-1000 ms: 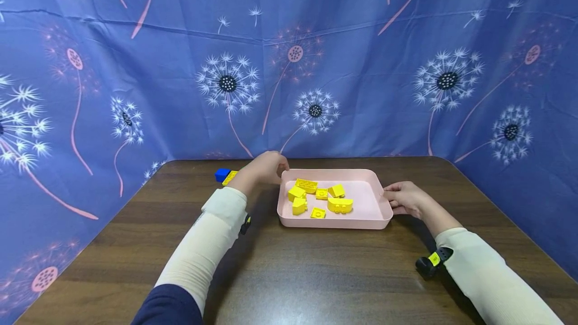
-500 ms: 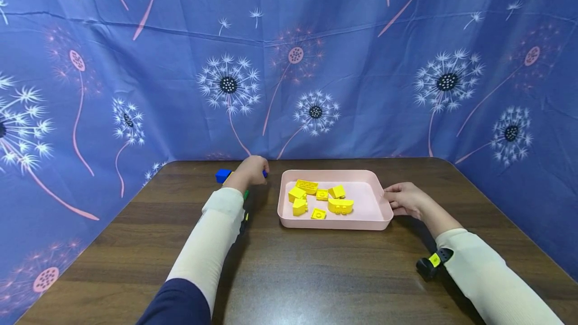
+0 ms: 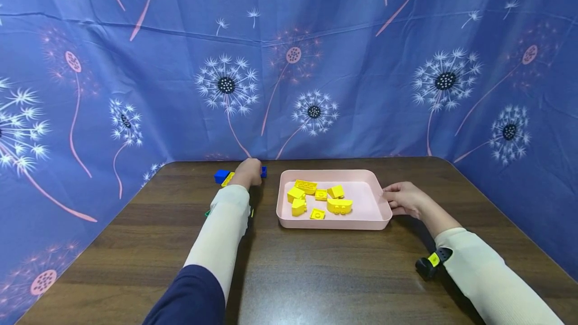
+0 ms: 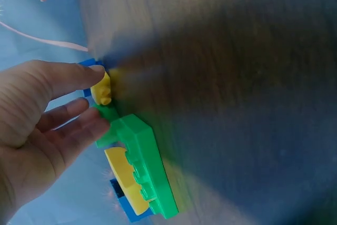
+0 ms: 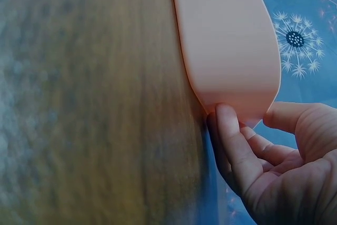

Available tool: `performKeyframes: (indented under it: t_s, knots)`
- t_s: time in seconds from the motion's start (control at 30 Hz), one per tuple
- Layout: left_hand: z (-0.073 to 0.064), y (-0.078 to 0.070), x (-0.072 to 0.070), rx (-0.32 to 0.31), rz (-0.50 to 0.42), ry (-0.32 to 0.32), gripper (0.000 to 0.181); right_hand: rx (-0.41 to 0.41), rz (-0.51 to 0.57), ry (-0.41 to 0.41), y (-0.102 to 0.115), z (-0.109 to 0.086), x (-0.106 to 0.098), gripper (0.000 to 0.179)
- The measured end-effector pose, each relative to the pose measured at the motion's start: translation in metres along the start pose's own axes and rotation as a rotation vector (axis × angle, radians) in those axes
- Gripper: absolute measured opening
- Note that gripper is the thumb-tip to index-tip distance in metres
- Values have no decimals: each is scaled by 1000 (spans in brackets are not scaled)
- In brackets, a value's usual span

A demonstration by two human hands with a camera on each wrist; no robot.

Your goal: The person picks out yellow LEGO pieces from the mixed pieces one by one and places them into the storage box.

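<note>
At the far left of the table, my left hand (image 3: 250, 172) reaches down among loose toy building bricks. In the left wrist view its thumb and fingers lie spread around a small yellow brick (image 4: 101, 89), the thumb tip overlapping it; a firm pinch is not visible. Close by are a long green brick (image 4: 150, 167), a curved yellow brick (image 4: 125, 180) and blue bricks (image 3: 221, 176). My right hand (image 3: 406, 199) holds the right end of the pink tray (image 3: 334, 224), thumb at the rim and fingers against its lower outside. Several yellow bricks (image 3: 339, 206) lie in the tray.
The brown wooden table (image 3: 325, 270) extends toward me in front of the tray. A blue dandelion-print cloth (image 3: 361, 64) hangs behind its far edge. Another blue brick (image 3: 264, 171) shows just right of my left hand.
My left hand has moved left from the tray's left rim to the loose bricks and reaches down there. The right hand and the tray stay in place.
</note>
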State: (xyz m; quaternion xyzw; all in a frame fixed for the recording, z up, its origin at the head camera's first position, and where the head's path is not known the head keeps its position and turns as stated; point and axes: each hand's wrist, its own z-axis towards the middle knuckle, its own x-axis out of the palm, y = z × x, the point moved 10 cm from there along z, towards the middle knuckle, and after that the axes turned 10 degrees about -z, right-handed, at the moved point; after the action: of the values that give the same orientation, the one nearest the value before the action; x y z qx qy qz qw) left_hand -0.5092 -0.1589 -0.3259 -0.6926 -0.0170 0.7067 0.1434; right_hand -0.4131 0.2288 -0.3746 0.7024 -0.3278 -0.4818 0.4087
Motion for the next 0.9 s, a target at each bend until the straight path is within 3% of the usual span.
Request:
performKeyframes:
  t_s: [0.33, 0.53, 0.9]
  knots:
    - [4, -2, 11, 3, 64, 69, 9, 2, -11, -7, 1, 0, 0, 43]
    - [6, -5, 12, 10, 76, 70, 7, -5, -7, -9, 3, 0, -1, 43]
    - [6, -3, 15, 7, 29, 82, 20, -4, 11, -8, 2, -1, 0, 41]
